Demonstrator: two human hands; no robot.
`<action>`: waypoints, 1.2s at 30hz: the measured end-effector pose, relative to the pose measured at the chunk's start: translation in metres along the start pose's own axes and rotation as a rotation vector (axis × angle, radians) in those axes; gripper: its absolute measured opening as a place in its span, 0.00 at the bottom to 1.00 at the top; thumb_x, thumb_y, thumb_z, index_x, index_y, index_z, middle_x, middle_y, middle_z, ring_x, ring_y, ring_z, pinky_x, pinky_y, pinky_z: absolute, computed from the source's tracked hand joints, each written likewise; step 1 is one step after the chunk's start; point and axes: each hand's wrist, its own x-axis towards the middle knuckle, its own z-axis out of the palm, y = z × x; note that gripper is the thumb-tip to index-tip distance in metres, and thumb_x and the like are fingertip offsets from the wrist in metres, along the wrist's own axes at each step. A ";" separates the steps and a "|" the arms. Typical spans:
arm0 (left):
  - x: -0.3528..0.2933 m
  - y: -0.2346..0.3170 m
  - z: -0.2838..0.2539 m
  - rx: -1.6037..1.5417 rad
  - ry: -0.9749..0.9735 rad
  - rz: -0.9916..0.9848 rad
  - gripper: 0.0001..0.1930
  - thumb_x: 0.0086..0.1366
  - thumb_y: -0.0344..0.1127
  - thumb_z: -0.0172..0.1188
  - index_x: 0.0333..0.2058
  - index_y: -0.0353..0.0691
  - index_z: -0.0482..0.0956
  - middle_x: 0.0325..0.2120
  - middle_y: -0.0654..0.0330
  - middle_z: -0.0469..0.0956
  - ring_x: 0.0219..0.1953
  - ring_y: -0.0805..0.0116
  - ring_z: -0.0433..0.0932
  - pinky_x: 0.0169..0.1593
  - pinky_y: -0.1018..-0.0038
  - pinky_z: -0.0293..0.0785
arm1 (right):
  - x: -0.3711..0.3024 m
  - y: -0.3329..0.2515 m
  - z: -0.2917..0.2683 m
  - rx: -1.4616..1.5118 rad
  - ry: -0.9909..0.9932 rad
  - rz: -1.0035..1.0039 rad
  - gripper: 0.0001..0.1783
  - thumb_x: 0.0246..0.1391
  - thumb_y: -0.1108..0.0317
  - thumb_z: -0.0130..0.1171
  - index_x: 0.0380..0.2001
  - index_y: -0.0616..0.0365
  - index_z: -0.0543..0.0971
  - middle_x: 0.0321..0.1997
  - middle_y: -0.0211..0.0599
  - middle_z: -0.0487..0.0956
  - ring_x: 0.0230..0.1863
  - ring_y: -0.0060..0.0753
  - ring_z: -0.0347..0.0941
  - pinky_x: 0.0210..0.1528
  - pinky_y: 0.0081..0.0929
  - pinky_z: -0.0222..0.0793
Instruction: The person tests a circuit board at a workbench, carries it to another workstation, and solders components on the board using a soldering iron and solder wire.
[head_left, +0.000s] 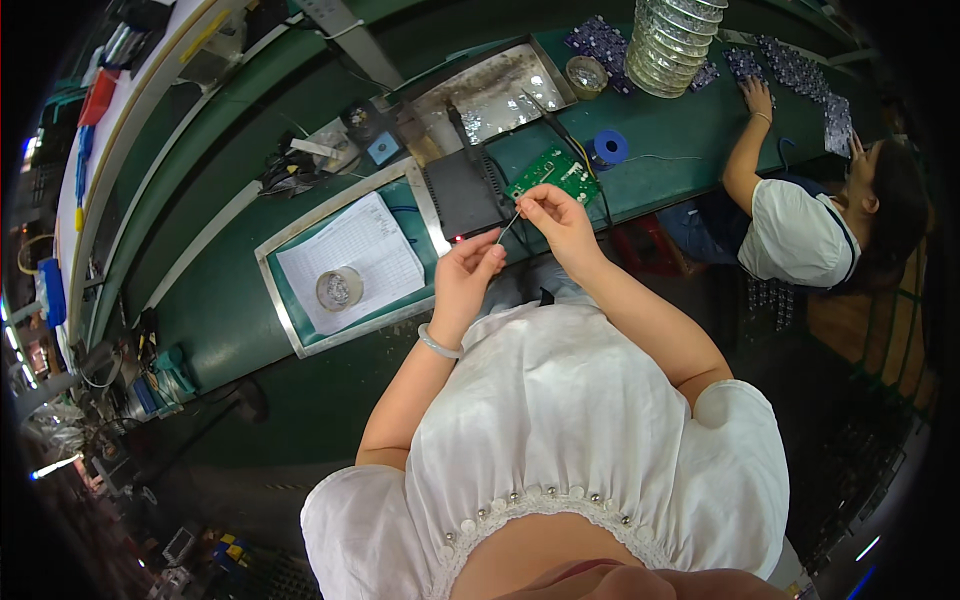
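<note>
A thin grey rod-like piece [508, 228], too small to name more exactly, slants between my two hands in front of the bench edge. My left hand [468, 275] pinches its lower end between thumb and fingertips. Its upper end is in the pinched fingers of my right hand [558, 225]. Just beyond the right fingers lies a green circuit board [575, 182] with small parts on it. A black box-shaped unit [462, 196] sits on the bench beyond my left hand.
A blue spool [608, 149] of wire stands behind the board, near a metal tray [480, 95]. Left, a framed panel [290, 318] holds paper sheets [370, 240] and a round container [340, 289]. A silver duct [675, 45] hangs overhead. At right, another person [800, 230] handles boards.
</note>
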 end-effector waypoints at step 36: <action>0.049 -0.001 0.069 0.958 0.481 0.236 0.02 0.56 0.25 0.62 0.29 0.33 0.79 0.24 0.55 0.74 0.24 0.60 0.73 0.29 0.70 0.69 | 0.175 -0.012 -0.167 -1.554 -0.874 -0.584 0.13 0.46 0.70 0.54 0.37 0.48 0.79 0.33 0.30 0.76 0.44 0.33 0.71 0.50 0.31 0.64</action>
